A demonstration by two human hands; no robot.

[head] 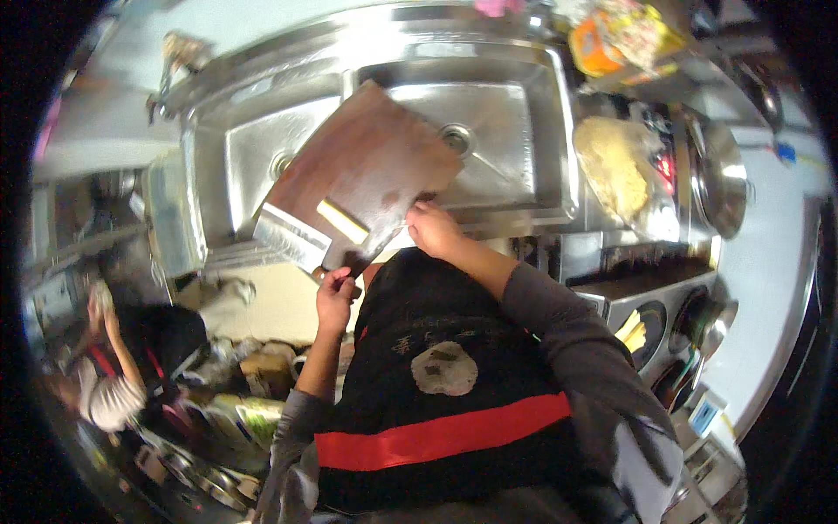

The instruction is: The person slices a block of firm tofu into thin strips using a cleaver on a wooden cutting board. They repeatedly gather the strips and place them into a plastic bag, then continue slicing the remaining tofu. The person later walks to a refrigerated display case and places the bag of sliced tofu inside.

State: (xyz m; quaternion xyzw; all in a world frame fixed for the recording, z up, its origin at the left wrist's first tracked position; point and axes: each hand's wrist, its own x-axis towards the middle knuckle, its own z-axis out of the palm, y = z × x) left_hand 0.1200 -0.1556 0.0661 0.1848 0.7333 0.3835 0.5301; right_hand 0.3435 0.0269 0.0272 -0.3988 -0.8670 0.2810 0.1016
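A reddish-brown cutting board (366, 150) lies across the divider of a stainless steel double sink (569, 131), tilted in my view. My left hand (337, 298) is closed around the handle of a cleaver at the board's near left corner. The broad metal blade of the cleaver (291, 234) rests along the board's left edge. My right hand (433, 229) grips the near right edge of the board, its fingertips partly hidden. Between the hands, a pale yellow, bar-shaped piece (342, 221) sits on the board; what it is I cannot tell.
To the right stand a clear bag of yellowish food (612, 170), a large metal pan (720, 177) and a stove (655, 308) with yellow sticks on it. An orange-yellow package (602, 49) is at the back right. Another person (111, 386) works at lower left beside cluttered containers.
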